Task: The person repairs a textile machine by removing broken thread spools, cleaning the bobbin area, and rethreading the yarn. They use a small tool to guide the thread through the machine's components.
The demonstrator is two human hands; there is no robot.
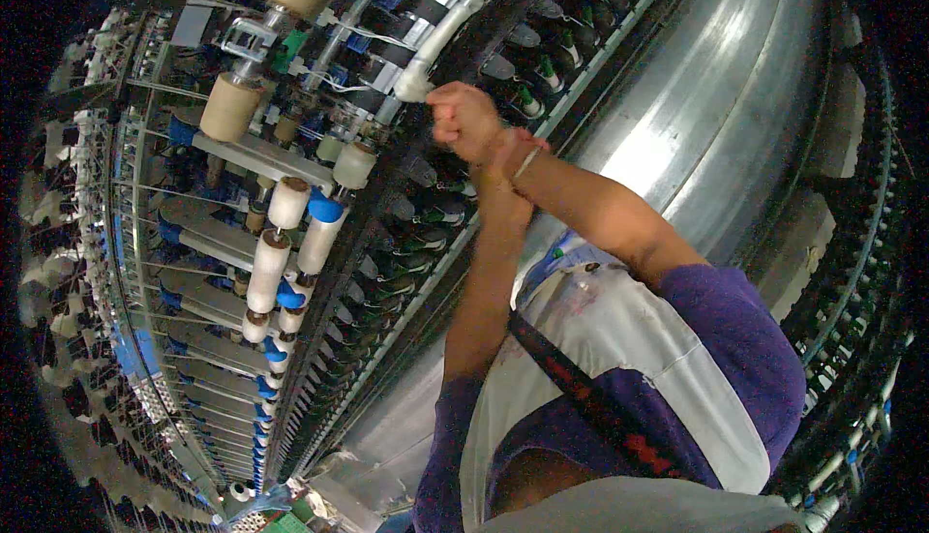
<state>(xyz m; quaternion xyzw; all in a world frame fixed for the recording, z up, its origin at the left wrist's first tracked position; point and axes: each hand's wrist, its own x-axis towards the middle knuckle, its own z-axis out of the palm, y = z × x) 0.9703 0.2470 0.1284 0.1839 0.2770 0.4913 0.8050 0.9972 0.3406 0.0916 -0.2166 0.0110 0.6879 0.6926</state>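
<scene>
My right hand (464, 120) reaches across to the upper middle, its fingers curled in closely. Just beyond its fingertips is the lower end of a long white fibre-covered rod (416, 80); whether they touch I cannot make out, nor whether anything thin is in the fingers. A pale band (525, 161) circles my right wrist. My left hand (502, 157) overlaps that wrist, and its fingers are mostly hidden there. Below both hands runs a row of dark spindles with green-marked bobbins (527, 102).
A long spinning machine fills the left, with cream fibre rolls (230, 107), white rollers (267, 272) and blue caps (326, 207). A shiny metal floor strip (668, 117) curves along the aisle. Another machine row (852, 301) stands at the right.
</scene>
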